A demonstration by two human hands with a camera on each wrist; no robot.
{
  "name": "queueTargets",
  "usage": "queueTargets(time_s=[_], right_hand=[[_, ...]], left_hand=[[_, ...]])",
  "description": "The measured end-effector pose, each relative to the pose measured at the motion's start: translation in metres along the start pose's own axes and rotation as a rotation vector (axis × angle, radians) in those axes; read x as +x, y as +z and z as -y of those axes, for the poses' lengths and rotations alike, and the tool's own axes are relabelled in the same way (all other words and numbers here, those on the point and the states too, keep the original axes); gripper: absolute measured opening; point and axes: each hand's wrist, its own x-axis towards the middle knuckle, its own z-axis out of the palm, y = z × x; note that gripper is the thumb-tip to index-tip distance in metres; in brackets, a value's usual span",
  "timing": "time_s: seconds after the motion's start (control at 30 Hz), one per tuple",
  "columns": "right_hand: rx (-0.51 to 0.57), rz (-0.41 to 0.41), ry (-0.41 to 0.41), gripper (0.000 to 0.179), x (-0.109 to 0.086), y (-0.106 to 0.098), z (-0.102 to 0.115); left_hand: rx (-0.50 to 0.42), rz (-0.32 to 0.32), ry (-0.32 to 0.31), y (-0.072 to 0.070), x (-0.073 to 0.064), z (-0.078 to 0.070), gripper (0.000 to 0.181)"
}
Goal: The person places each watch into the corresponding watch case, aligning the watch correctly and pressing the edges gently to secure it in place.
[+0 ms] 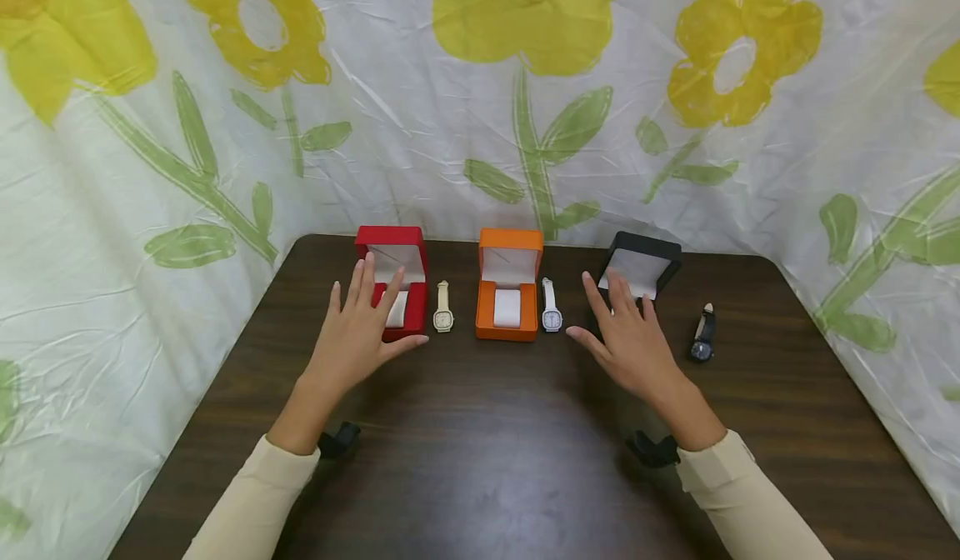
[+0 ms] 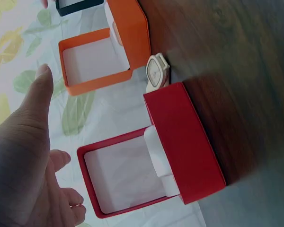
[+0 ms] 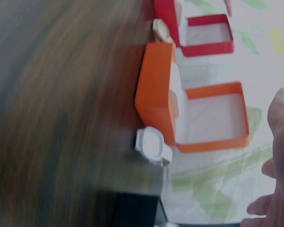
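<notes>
My left hand [image 1: 354, 324], fingers spread, hovers over the red watch box [image 1: 414, 314], hiding part of it. My right hand [image 1: 628, 339] is spread the same way in front of the black watch box [image 1: 649, 249], covering its lower part. Both hands hold nothing. Between them stands an orange watch box [image 1: 507, 332], lid raised, with a white cushion inside. A cream watch [image 1: 443, 318] lies between the red and orange boxes. To the right of the orange box is a white watch [image 1: 552, 319]. A black watch [image 1: 702, 339] lies right of the black box.
The boxes stand in a row near the far edge of the dark wooden table [image 1: 480, 443]. Behind and beside it hangs a white curtain [image 1: 420, 127] printed with yellow flowers. Dark straps [image 1: 651, 450] sit at both wrists.
</notes>
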Motion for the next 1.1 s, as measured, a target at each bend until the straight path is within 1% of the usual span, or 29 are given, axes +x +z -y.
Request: queueTargets(time_s=[0.1,0.33,0.47,0.53,0.67,0.77,0.83,0.97,1.03,1.1], right_hand=[[0.047,0.011,-0.014,0.082,0.002,0.001,0.006],[0.096,0.026,-0.031,0.081,0.007,0.001,0.017],[0.125,0.014,-0.06,0.08,0.012,0.001,0.025],[0.136,0.011,-0.072,0.079,0.014,0.002,0.029],[0.15,0.005,-0.095,0.078,0.02,0.004,0.039],[0.177,-0.035,-0.119,0.073,0.023,0.006,0.048],[0.197,-0.083,-0.138,0.067,0.026,0.006,0.053],[0.227,-0.164,-0.167,0.054,0.034,0.008,0.063],[0.233,-0.179,-0.181,0.051,0.038,0.009,0.068],[0.241,-0.173,-0.192,0.048,0.042,0.01,0.073]], left_hand=[[-0.001,-0.01,0.003,-0.001,0.0,0.005,0.108],[0.003,-0.02,0.019,-0.003,0.0,0.014,0.106],[-0.01,-0.022,0.004,-0.005,0.0,0.018,0.104],[-0.026,-0.011,-0.009,-0.005,-0.001,0.021,0.102],[-0.068,0.042,-0.044,-0.007,-0.001,0.026,0.099],[-0.076,0.076,-0.061,-0.009,0.0,0.03,0.096],[-0.081,0.086,-0.065,-0.009,0.001,0.034,0.093],[-0.124,0.076,-0.072,-0.006,0.002,0.041,0.088],[-0.147,0.067,-0.077,-0.003,0.001,0.046,0.086],[-0.172,0.059,-0.079,0.0,0.0,0.049,0.084]])
